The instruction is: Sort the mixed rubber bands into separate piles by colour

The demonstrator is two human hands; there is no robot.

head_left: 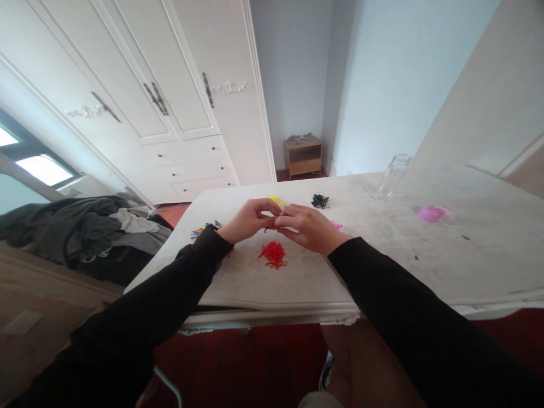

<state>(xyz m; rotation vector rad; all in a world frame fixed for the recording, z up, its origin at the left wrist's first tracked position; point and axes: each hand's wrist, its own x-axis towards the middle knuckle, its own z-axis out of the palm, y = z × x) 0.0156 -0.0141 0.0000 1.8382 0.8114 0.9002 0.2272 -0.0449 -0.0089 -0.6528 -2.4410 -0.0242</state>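
Observation:
Above the middle of the white table, my left hand (251, 220) and my right hand (306, 225) meet at the fingertips, both closed in a pinch. A small dark loop, seemingly a rubber band (266, 229), pokes out below the joined fingers; the rest of it is hidden. Nearer to me lies a heap of red rubber bands (273, 254). Behind the fingers a yellow heap (278, 200) is partly covered. Black bands (320, 200) lie beyond my right hand, and pink ones (336, 225) show past its edge. Beside my left wrist is a mixed-colour heap (205, 229).
A clear glass bottle (391, 178) stands upright at the back right of the table (382, 255). Near it lies a pink balloon-like thing (430, 213). Dark clothes (85, 229) are piled on the left. A white wardrobe (178, 73) and a small wooden cabinet (304, 157) stand behind.

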